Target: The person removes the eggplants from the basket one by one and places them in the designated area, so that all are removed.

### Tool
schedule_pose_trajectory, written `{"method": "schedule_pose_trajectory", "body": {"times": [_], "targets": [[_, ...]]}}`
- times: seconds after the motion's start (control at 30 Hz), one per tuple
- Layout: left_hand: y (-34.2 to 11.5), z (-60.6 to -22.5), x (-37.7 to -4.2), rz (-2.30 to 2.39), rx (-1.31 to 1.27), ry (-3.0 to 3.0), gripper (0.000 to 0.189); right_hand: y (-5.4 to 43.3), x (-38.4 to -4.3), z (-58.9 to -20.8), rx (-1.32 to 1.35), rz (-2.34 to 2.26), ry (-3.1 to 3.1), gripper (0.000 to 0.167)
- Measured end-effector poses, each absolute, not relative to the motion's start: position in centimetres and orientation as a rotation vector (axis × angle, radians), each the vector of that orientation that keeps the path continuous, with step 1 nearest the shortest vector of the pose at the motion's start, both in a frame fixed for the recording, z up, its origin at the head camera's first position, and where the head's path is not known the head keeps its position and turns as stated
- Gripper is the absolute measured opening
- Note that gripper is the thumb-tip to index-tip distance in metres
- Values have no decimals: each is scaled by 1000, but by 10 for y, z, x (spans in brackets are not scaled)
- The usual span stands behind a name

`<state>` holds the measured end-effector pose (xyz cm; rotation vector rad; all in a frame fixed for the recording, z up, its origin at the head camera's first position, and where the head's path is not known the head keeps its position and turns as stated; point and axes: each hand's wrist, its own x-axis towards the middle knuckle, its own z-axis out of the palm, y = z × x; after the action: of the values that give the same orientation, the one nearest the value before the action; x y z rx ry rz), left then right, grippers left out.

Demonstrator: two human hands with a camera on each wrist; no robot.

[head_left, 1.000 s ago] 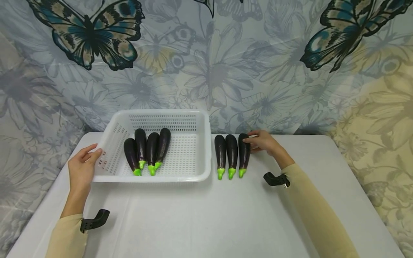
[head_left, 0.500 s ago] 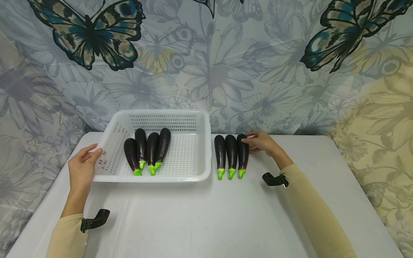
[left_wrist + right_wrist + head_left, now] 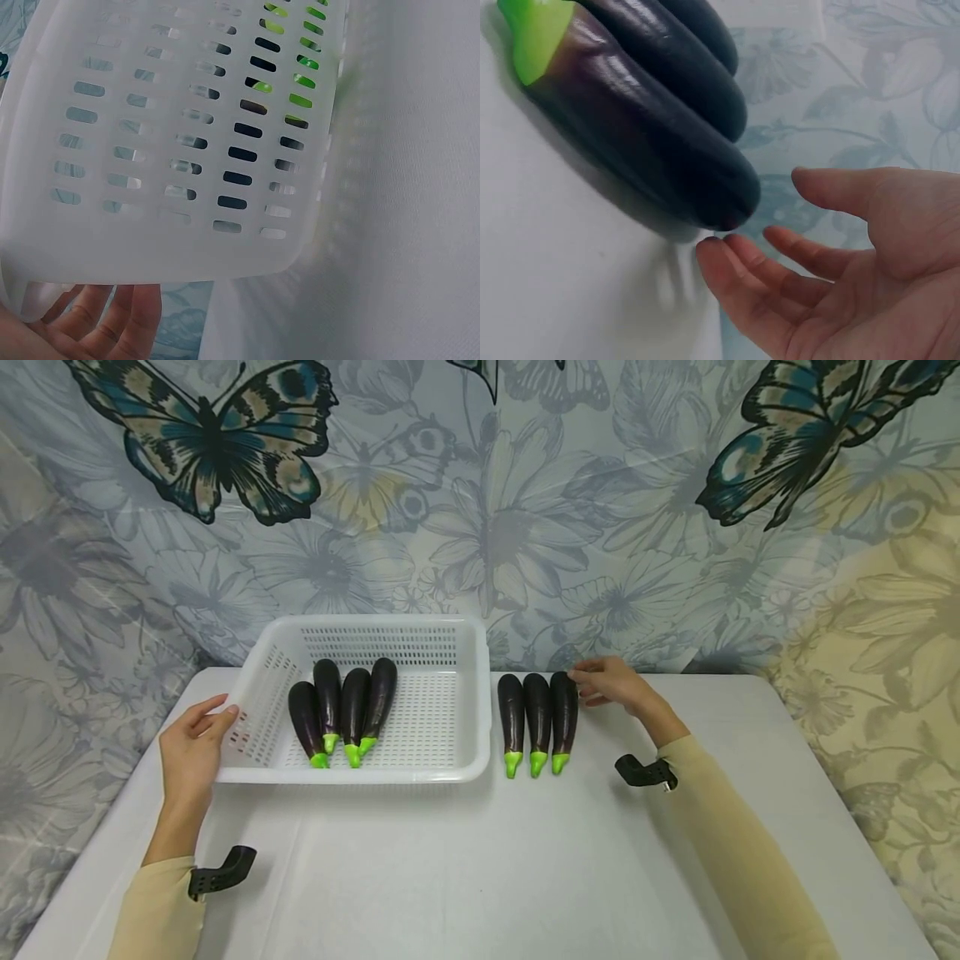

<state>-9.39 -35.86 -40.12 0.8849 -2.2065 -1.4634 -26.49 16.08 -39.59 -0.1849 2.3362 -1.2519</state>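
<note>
A white plastic basket (image 3: 427, 774) holds several dark purple eggplants (image 3: 355, 706) with bright green stem ends. My left hand (image 3: 187, 752) grips the basket's left side, thumb at the rim; in the left wrist view its fingers (image 3: 142, 322) show below the rim, outside the perforated wall (image 3: 150, 247). Three more eggplants lie side by side right of the basket, green ends towards me. Beside the rounded end of the rightmost eggplant (image 3: 564, 718) is my right hand (image 3: 615, 683). In the right wrist view, that hand's loosely bent fingers (image 3: 742, 292) and thumb hold nothing, with a gap to the eggplant (image 3: 652, 142).
A white cloth (image 3: 450, 868) covers the table. Close behind its back edge hangs a fabric backdrop (image 3: 525, 527) with butterflies and flowers. Each wrist carries a black camera mount, the left one (image 3: 222, 872) over the front left and the right one (image 3: 645, 772) over the right side.
The rightmost eggplant has shifted slightly left, closer to its neighbour. My right hand has let go of it and drawn back a little. The left hand and the basket stay put.
</note>
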Motion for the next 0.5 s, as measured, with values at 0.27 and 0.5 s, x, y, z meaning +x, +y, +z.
{"method": "schedule_pose_trajectory", "body": {"times": [0.27, 0.5], "targets": [[-358, -401, -94, -1457, 887, -2204, 43, 157, -267, -383, -228, -1180, 2407, 53], [-358, -401, -94, -1464, 884, -2200, 43, 150, -265, -372, -282, -1088, 2454, 53]]}}
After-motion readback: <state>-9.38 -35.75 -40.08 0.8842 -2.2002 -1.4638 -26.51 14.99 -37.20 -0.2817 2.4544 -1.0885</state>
